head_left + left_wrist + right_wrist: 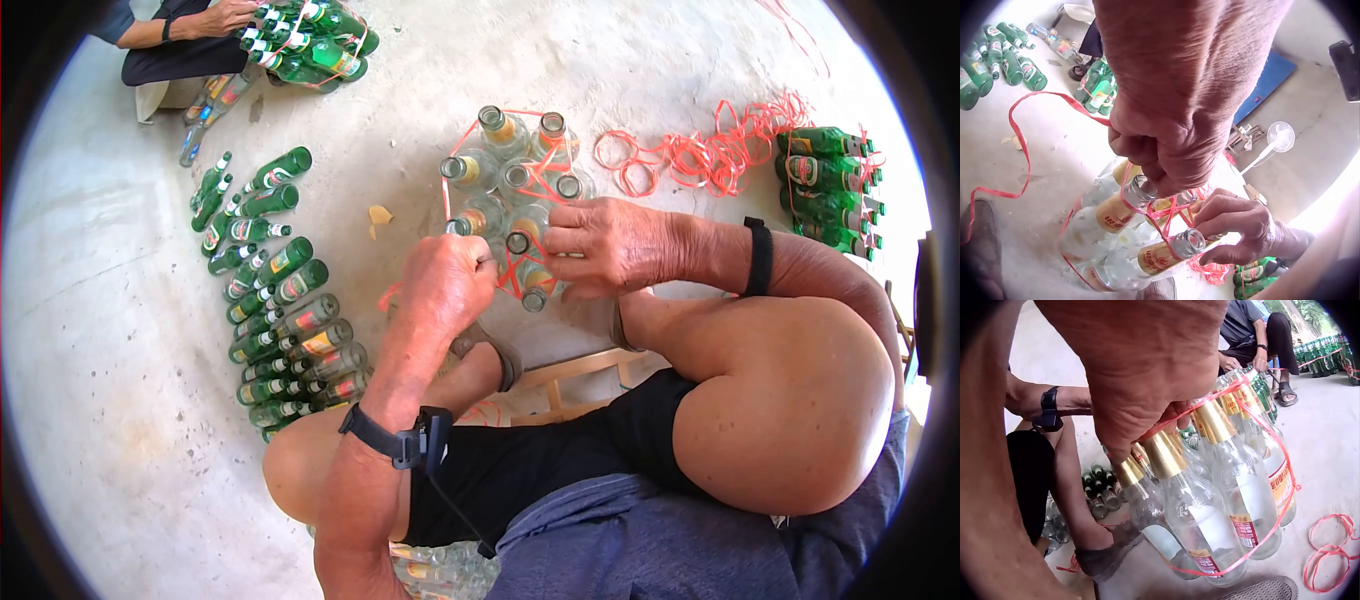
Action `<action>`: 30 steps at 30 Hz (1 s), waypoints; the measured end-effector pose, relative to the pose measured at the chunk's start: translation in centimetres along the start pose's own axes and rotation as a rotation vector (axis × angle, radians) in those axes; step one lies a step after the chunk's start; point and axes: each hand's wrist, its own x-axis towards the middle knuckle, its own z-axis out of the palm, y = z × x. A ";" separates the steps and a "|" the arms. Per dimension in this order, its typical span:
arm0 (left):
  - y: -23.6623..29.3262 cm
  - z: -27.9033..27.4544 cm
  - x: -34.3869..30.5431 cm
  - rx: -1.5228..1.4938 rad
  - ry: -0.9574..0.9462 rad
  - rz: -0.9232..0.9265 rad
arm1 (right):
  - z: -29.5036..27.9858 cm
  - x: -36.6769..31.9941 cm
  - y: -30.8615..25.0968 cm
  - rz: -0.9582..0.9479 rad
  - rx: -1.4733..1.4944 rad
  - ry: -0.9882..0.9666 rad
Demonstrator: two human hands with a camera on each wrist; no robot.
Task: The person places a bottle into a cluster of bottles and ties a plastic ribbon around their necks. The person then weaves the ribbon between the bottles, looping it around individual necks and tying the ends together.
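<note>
A bundle of several clear glass bottles (478, 172) stands upright on the floor between my feet, with gold neck labels (1165, 455). Red plastic twine (1018, 128) runs round their sides and criss-crosses between the necks. My left hand (448, 280) is closed in a fist over the near-left bottle necks and grips the twine; its loose tail trails off leftward in the left wrist view. Beside the near-right necks, my right hand (622, 245) has loosely bent fingers touching the twine and bottle tops. In the right wrist view its fingertips are partly hidden under the palm.
Green bottles (285, 262) lie in rows on the left. A tangle of red twine (710, 160) and a tied green bundle (825, 185) lie to the right. At the back left another person's hand (228, 15) is at a green bundle (318, 45). A wooden frame (560, 385) is below me.
</note>
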 end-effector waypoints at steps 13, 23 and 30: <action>-0.8 -0.3 0.0 -0.105 -0.052 -0.021 | 3.1 1.9 -0.7 -0.117 -0.050 0.193; -2.9 -2.0 -0.1 -0.300 -0.170 -0.012 | 2.7 1.9 -0.9 -0.091 -0.020 0.134; -3.3 -2.6 -1.2 -0.385 -0.150 -0.091 | 2.7 1.8 -0.9 -0.083 -0.008 0.133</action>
